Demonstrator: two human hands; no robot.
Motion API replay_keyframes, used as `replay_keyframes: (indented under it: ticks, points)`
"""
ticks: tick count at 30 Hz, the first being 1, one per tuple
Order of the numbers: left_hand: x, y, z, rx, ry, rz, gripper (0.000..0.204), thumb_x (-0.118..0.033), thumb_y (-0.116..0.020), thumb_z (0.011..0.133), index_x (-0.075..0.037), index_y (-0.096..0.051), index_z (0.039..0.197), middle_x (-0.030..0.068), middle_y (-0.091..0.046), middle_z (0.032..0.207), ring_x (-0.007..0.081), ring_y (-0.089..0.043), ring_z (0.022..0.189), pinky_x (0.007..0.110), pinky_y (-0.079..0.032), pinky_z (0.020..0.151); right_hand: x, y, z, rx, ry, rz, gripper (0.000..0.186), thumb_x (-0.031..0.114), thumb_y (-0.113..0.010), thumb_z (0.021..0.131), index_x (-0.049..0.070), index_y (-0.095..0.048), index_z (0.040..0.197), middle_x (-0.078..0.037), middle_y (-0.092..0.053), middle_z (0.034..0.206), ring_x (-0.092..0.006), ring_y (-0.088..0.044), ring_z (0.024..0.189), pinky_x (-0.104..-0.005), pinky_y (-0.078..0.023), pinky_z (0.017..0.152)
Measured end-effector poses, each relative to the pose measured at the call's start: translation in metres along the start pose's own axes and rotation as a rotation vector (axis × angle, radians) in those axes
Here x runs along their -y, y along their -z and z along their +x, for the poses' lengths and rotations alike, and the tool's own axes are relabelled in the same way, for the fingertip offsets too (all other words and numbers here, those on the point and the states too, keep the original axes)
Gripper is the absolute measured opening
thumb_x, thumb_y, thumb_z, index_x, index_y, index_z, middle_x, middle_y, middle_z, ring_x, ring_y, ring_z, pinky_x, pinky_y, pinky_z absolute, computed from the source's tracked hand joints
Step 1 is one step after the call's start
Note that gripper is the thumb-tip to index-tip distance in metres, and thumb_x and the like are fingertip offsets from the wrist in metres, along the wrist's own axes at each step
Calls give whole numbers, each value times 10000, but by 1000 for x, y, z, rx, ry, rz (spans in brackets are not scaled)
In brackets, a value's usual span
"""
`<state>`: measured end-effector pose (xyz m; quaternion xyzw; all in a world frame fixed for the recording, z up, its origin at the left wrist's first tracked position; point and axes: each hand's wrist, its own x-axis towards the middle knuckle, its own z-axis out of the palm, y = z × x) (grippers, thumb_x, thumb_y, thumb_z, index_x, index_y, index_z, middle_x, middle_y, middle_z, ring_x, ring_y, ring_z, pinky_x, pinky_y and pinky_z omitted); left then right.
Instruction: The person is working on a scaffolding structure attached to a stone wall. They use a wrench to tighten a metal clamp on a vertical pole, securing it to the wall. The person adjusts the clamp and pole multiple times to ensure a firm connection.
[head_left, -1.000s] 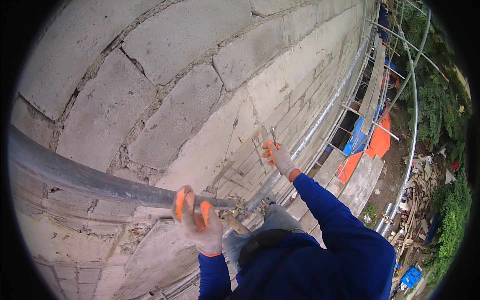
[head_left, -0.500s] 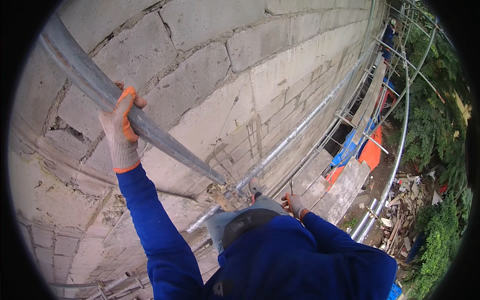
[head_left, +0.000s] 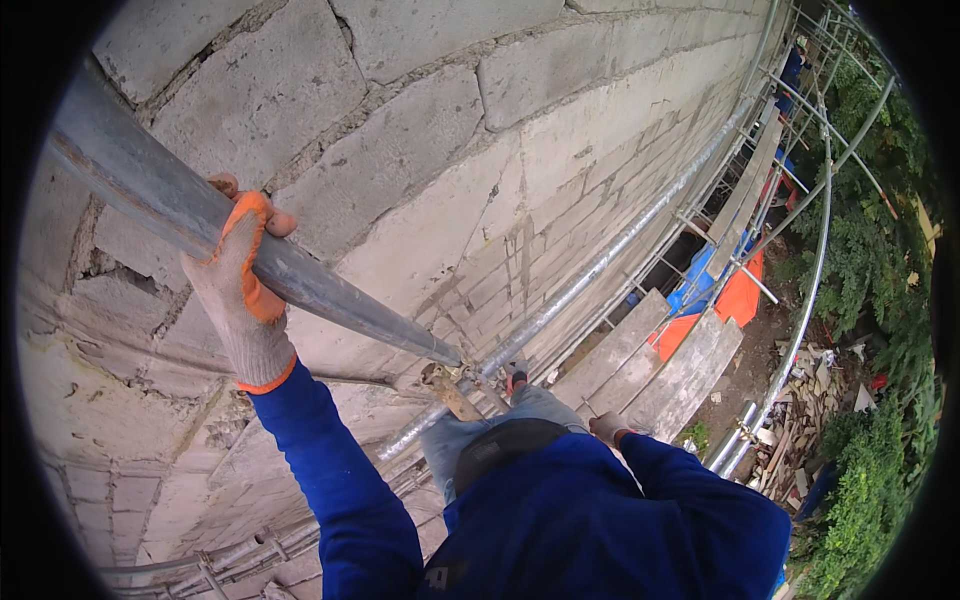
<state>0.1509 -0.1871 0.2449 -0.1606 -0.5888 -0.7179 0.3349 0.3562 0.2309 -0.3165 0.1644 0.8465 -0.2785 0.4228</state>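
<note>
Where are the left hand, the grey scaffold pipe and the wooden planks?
left hand (head_left: 240, 300), head view, back of the glove.
grey scaffold pipe (head_left: 340, 305), head view, middle of its shaft.
wooden planks (head_left: 680, 375), head view, top face.

a second ago the left hand (head_left: 240, 290) sat low near the chest, gloved fingers hooked over the grey scaffold pipe (head_left: 250, 255); it has since gone up and out to the left at arm's length, the blue sleeve stretched, and clasps the pipe higher along its run, much as half a second ago. the right hand (head_left: 608, 428) was raised against the block wall (head_left: 480, 150) a second ago; it has dropped beside the hip, just above the wooden planks (head_left: 660, 365). the view has tipped down, so more of the person's lap and the ground far below shows
</note>
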Motion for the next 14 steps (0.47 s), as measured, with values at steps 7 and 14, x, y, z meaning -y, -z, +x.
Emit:
replay_keyframes:
  ticks: [7,14]
  points:
    - [-2,4,11,-88,83,124,431,-51,-803,765,30,-579,1125,133,-660,823,203,-669,641,316,-542,551,35,-21,43,-188,44,103,366,390,-619,922,59,-766,979,-185,-743,948,-295,-719,884,-415,-538,779]
    - [-2,-14,8,-125,166,135,424,-5,-787,759,42,-573,1121,129,-666,789,201,-679,651,297,-562,550,8,-20,18,-88,-37,137,529,469,-625,878,25,-713,1153,-245,-685,1152,-365,-646,1133,-388,-474,989]
